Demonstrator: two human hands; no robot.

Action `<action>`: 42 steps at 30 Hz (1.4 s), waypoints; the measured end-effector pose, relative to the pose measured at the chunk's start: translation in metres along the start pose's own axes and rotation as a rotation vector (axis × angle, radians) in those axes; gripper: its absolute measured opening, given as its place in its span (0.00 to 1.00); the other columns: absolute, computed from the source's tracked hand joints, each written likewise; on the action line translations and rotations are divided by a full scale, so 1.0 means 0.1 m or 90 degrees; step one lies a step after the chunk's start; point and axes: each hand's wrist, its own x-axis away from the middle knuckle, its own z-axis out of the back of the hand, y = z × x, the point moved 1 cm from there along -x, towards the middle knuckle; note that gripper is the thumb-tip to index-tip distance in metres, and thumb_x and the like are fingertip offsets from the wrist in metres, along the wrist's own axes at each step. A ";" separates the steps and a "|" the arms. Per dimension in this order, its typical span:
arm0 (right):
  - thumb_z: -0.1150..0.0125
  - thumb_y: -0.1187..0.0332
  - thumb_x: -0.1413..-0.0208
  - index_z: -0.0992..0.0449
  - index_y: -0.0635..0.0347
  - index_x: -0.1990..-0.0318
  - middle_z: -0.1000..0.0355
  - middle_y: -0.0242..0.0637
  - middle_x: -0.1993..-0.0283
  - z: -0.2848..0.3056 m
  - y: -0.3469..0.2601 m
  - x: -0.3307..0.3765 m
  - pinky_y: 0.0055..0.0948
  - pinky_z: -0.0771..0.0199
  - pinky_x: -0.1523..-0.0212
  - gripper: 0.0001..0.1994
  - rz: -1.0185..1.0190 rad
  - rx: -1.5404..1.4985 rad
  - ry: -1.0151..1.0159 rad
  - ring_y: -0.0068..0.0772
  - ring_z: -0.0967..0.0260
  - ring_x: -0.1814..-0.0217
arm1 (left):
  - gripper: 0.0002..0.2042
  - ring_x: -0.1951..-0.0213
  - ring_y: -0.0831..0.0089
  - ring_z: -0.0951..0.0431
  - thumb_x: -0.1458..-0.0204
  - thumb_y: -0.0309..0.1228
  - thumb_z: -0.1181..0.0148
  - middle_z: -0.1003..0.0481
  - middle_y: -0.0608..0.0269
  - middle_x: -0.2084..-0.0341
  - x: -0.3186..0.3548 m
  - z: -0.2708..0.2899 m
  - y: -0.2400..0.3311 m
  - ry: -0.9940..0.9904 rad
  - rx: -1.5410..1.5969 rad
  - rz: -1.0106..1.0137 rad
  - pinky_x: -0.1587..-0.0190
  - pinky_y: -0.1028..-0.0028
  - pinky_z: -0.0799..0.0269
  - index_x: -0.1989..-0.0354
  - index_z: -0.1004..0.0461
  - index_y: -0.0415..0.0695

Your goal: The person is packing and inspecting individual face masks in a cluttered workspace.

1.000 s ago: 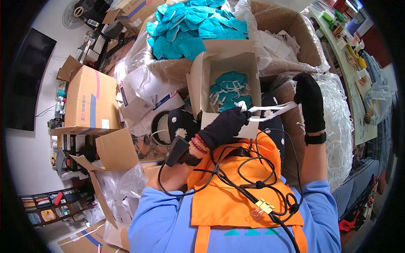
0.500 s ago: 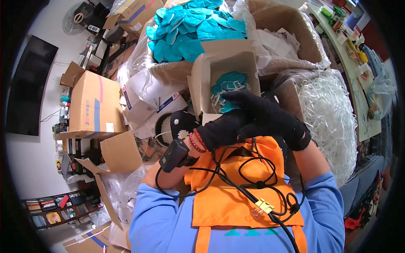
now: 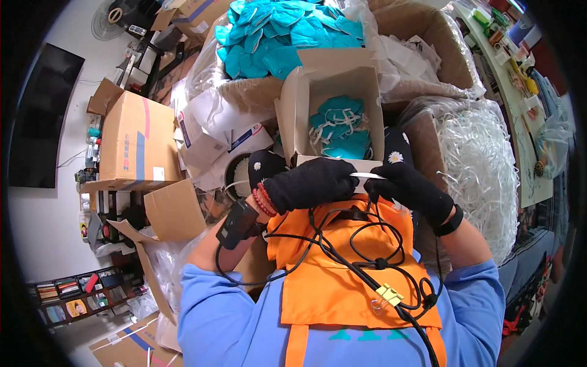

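Observation:
My left hand (image 3: 315, 185), in a black glove, is closed on one end of a short white strap (image 3: 368, 175). My right hand (image 3: 417, 192), gloved in black too, pinches its other end, so the strap spans the gap between them. Both hands are at the near edge of a small open cardboard box (image 3: 339, 79). Inside that box lie a few teal face masks (image 3: 345, 145) with white straps on them. What else may be tucked in my fingers is hidden.
Beyond the small box, a plastic-lined carton holds a heap of teal mask pieces (image 3: 287, 30). To the right stand a bag-lined box of white straps (image 3: 477, 165) and a carton with white sheets (image 3: 406, 61). Cartons (image 3: 137, 144) line the left. Black cables (image 3: 361, 275) hang over my orange apron (image 3: 361, 306).
My hands were overlapped, the right one over the left in front of the small box. They have come apart sideways, and a white strap now shows between them.

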 end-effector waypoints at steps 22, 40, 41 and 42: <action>0.30 0.63 0.57 0.26 0.62 0.71 0.29 0.41 0.73 -0.14 -1.11 0.71 0.38 0.27 0.63 0.13 0.473 -0.139 -0.269 0.45 0.28 0.69 | 0.07 0.76 0.61 0.25 0.50 0.37 0.43 0.27 0.61 0.80 0.50 0.07 0.94 -0.077 0.188 -0.206 0.74 0.67 0.31 0.69 0.26 0.48; 0.60 0.59 0.36 0.27 0.62 0.62 0.28 0.37 0.56 -0.30 -0.78 0.30 0.25 0.37 0.53 0.17 0.001 -0.293 0.192 0.29 0.33 0.57 | 0.11 0.74 0.64 0.24 0.46 0.37 0.44 0.26 0.55 0.77 0.26 -0.37 0.46 0.145 0.430 -0.004 0.69 0.71 0.29 0.61 0.26 0.43; 0.60 0.59 0.36 0.27 0.62 0.62 0.28 0.37 0.56 -0.39 -0.68 0.23 0.25 0.37 0.53 0.17 -0.007 -0.291 0.199 0.29 0.33 0.57 | 0.11 0.74 0.65 0.24 0.47 0.37 0.43 0.26 0.55 0.76 0.22 -0.41 0.41 0.203 0.434 -0.039 0.68 0.72 0.29 0.60 0.27 0.43; 0.61 0.56 0.36 0.27 0.63 0.62 0.28 0.38 0.56 -0.43 -0.58 0.16 0.25 0.36 0.53 0.19 0.024 -0.209 0.279 0.29 0.33 0.58 | 0.11 0.74 0.67 0.24 0.48 0.34 0.41 0.26 0.56 0.75 0.24 -0.21 0.54 0.203 0.422 0.011 0.69 0.74 0.29 0.58 0.27 0.46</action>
